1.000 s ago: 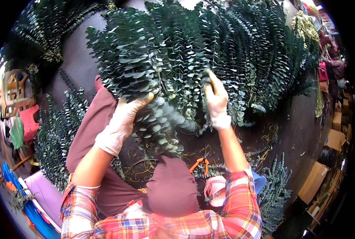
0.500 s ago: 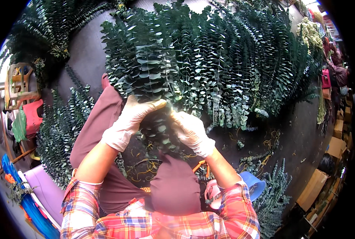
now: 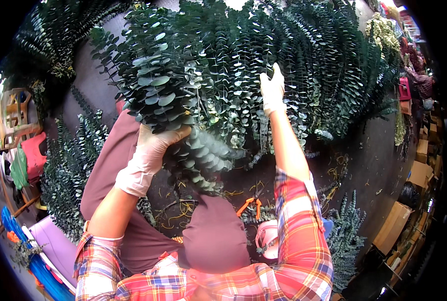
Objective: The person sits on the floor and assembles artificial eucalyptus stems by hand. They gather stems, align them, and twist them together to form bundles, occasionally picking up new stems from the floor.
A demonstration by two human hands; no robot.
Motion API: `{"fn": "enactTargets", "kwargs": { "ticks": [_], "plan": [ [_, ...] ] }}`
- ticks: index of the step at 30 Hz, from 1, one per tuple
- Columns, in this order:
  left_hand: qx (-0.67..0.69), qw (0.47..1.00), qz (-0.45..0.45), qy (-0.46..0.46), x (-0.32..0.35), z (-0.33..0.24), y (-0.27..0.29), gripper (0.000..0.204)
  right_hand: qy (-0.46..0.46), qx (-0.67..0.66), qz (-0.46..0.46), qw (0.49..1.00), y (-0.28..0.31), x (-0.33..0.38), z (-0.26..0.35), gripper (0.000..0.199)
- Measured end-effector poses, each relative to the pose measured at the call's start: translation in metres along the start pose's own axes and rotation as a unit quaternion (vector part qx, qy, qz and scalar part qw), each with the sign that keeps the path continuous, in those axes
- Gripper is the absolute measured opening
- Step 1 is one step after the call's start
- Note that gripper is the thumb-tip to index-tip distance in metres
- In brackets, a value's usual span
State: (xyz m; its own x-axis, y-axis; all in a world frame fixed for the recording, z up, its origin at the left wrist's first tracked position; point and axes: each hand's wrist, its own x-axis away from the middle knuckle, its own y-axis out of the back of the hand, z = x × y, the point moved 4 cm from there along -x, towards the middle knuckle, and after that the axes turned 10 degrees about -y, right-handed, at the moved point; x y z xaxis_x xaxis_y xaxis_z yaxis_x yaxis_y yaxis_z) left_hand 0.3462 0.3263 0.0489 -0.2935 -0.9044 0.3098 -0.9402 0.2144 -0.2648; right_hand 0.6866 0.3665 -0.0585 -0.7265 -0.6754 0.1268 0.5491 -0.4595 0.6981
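Observation:
My left hand, in a white glove, is closed around the lower stems of a eucalyptus bunch. Its leafy tops fan out away from me, and leafy lower ends hang below the fist over my lap. Farther out to the right, my gloved right hand is stretched over a wide heap of eucalyptus branches. Thumb and fingers are apart there, with nothing seen between them. Orange-handled pruning shears lie on the floor by my knee.
More eucalyptus lies at the left and lower right. A pink item sits beside my right sleeve, partly covering a blue basin. Cardboard boxes line the right side. A wooden stool frame stands at left.
My right hand has left the held bunch and reached forward and right to the heap. My left hand has shifted slightly left with the bunch, whose tops now spread wider. The shears show more fully.

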Motion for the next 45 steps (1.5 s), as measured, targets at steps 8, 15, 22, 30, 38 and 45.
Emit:
{"fn": "enactTargets", "kwargs": {
  "ticks": [8, 15, 22, 30, 38, 45],
  "plan": [
    [0.012, 0.999, 0.028, 0.027, -0.004, -0.008, 0.003, 0.054, 0.028, 0.040, 0.087, 0.995, -0.004, -0.007, -0.017, 0.064],
    [0.081, 0.994, 0.052, 0.051, -0.004, -0.010, 0.004, 0.050, 0.046, -0.251, 0.226, 0.940, 0.040, 0.144, -0.028, 0.058],
    [0.012, 0.991, 0.133, 0.008, 0.002, -0.007, -0.003, 0.070, 0.239, -0.215, 0.257, 0.911, 0.048, 0.233, 0.003, 0.049],
    [0.010, 0.979, 0.202, -0.016, 0.004, 0.004, -0.001, 0.062, 0.370, -0.027, 0.238, 0.898, 0.031, 0.245, 0.019, 0.072],
    [-0.016, 0.966, 0.246, -0.075, 0.007, -0.001, -0.003, 0.051, 0.378, -0.072, 0.242, 0.891, 0.034, 0.240, 0.035, 0.074],
    [0.006, 0.976, 0.214, -0.035, 0.006, 0.003, -0.005, 0.054, 0.335, -0.103, 0.259, 0.900, 0.039, 0.240, 0.045, 0.059]
  ]
}}
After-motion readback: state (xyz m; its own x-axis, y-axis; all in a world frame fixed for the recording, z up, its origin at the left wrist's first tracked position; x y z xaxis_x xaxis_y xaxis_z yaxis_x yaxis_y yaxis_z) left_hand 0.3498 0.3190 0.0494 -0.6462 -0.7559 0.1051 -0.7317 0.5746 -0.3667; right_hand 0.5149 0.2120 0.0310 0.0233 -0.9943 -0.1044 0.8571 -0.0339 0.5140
